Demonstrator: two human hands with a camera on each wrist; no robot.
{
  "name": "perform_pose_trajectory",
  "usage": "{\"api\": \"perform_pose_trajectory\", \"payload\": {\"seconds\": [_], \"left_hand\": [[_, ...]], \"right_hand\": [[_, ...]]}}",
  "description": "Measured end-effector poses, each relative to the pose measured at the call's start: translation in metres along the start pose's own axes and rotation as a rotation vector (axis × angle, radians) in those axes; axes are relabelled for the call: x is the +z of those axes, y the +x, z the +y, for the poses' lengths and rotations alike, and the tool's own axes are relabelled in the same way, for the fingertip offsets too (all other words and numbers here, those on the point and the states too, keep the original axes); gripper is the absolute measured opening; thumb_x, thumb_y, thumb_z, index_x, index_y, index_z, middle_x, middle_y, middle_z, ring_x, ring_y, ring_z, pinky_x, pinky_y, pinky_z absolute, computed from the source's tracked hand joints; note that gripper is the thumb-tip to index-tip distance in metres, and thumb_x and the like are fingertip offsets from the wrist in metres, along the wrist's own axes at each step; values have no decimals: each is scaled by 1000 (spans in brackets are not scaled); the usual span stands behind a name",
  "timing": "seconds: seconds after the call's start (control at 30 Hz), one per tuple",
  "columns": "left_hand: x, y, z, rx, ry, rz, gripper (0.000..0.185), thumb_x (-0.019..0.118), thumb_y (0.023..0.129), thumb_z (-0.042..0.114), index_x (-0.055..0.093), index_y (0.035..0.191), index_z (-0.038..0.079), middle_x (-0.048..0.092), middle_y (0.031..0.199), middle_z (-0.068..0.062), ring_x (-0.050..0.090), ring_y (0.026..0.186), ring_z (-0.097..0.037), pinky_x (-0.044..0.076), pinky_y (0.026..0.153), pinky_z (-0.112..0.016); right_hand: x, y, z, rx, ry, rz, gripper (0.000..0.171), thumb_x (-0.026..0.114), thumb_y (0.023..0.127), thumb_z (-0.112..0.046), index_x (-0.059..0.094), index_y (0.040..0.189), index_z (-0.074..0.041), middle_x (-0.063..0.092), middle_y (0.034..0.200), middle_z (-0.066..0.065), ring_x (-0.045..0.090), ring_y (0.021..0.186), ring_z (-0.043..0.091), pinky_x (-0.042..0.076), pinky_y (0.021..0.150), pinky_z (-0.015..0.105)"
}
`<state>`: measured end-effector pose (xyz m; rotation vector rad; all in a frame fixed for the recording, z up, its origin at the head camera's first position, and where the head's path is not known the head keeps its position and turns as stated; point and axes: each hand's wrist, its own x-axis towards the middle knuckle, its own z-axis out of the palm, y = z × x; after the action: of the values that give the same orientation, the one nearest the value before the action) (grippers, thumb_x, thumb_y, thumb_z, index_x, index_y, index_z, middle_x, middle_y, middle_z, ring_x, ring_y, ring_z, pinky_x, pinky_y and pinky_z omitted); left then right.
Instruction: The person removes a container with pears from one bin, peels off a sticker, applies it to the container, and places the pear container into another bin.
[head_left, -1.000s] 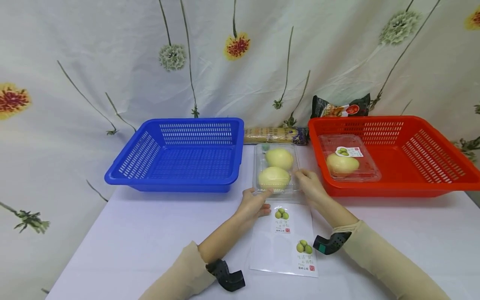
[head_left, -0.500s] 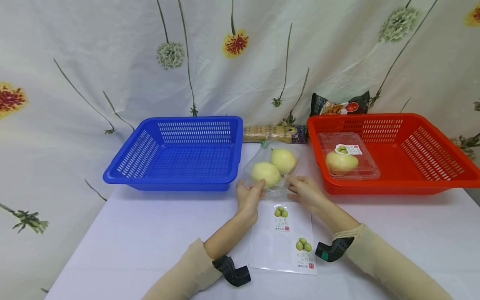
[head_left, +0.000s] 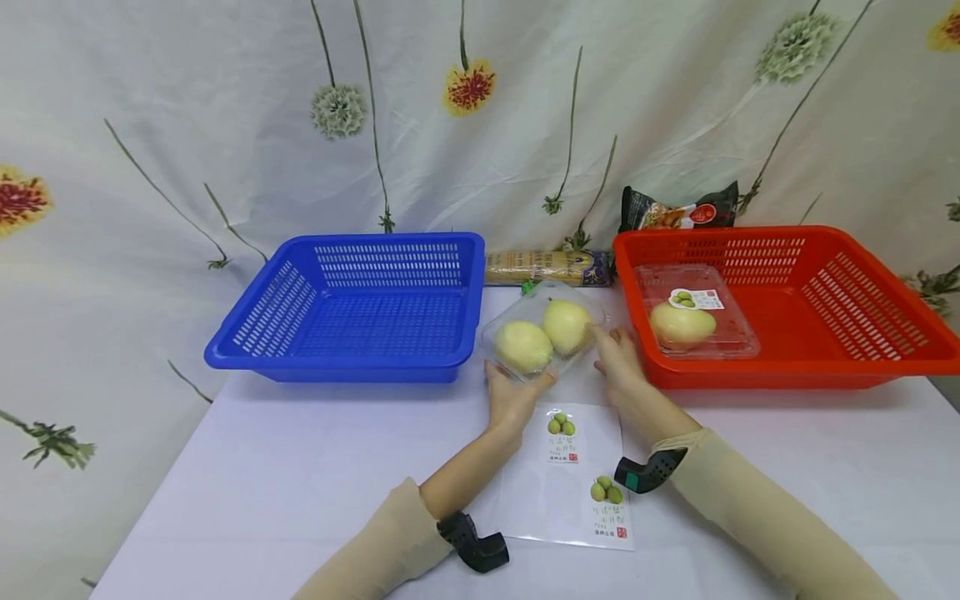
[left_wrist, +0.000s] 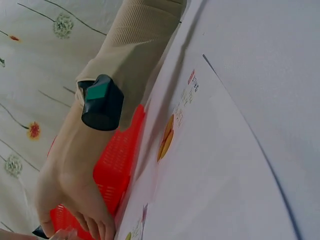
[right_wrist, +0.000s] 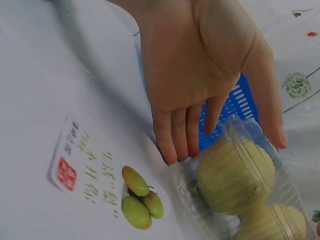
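Observation:
A clear plastic box (head_left: pixel 551 291) with two pale yellow pears (head_left: pixel 524 347) stands turned at an angle between the two baskets, a green piece at its far corner. My left hand (head_left: pixel 512 402) grips its near left corner, thumb on one side and fingers on the other; the right wrist view shows that hand's palm (right_wrist: pixel 175 70) and spread thumb at the ribbed wall. On the right side, my right hand (head_left: pixel 621 362) holds the box edge, thumb apart from the fingers. In front lies a white sheet (head_left: pixel 540 508) bearing two pear labels (head_left: pixel 606 504).
A blue basket (head_left: pixel 345 363) stands at the left, a red basket (head_left: pixel 795 373) at the right. Inside the red one is another plastic box (head_left: pixel 738 337) with a pear and a label. Behind them lie a long yellow packet (head_left: pixel 543 267) and a black packet (head_left: pixel 678 210).
The box has turned clockwise on the table, its near end swinging left. My left hand has shifted slightly with it, and my right hand has moved back out to its right side.

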<state>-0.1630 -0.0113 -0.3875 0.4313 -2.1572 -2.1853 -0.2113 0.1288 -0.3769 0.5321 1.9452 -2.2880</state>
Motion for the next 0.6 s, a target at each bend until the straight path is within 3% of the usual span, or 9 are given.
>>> {"api": "perform_pose_trajectory", "payload": {"seconds": [0.13,0.23,0.4,0.5,0.6], "left_hand": [[0,1,0,9,18,4,105,75,74,11,2,148,-4,15,151,-27,13,141,-38,10,115,-44],[-1,5,-1,18,32,6,100,73,78,11,2,147,-6,13,151,-29,12,141,-39,9,115,-45],[-9,16,-2,50,44,9,80,67,84,12,20,145,-7,24,148,-28,23,138,-39,22,112,-46],[-15,24,-1,69,44,33,66,64,87,13,31,142,-5,32,145,-27,31,135,-39,30,109,-44],[-19,30,-1,68,43,55,58,60,90,15,36,140,-2,36,144,-25,32,134,-37,29,110,-42]], "right_hand": [[1,10,-2,-2,57,-11,68,46,95,-25,12,149,-1,12,154,14,16,140,26,21,112,43],[0,13,-3,17,79,-24,58,46,96,-23,23,143,0,26,141,12,23,133,25,22,110,42],[-5,7,-3,48,89,-39,53,48,95,-21,22,137,-1,31,124,6,25,131,25,25,106,38],[-7,0,-1,64,73,-38,39,51,94,-20,30,123,-4,33,119,5,28,130,27,29,102,35],[-8,-8,1,71,43,-38,25,53,94,-20,36,107,-7,36,113,6,32,125,27,33,98,35]]}}
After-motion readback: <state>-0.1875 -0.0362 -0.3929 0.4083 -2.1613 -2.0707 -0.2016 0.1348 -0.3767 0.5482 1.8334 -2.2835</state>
